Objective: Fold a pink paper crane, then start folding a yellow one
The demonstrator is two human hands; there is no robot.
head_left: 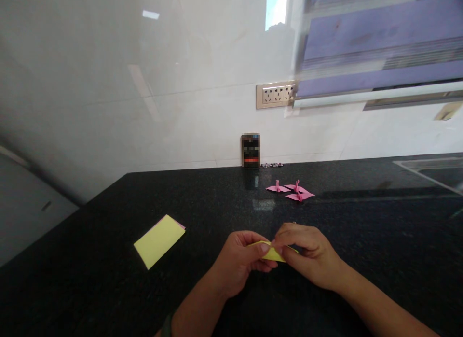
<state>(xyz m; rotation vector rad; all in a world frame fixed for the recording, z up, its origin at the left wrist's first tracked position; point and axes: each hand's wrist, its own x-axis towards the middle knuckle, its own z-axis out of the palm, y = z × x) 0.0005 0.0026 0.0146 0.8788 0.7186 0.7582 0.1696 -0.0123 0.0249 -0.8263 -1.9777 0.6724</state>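
A small folded piece of yellow paper [274, 255] is held between my two hands, just above the black countertop. My left hand [240, 257] pinches its left part, thumb on top and fingers beneath. With thumb and fingertips, my right hand [311, 252] grips the paper near its middle and right side, so part of it is hidden. Beyond my hands, three pink paper cranes [299, 196] sit close together on the counter. Off to the left lies a stack of yellow paper sheets [159, 242], a pink edge showing under the top sheet.
The black countertop [202, 197] runs back to a pale wall [188, 119]. Against the wall stands a dark phone-like object [251, 151], its face blurred, beside a patterned strip [272, 165]. A socket panel [275, 94] is above. A sink edge [427, 175] shows at far right.
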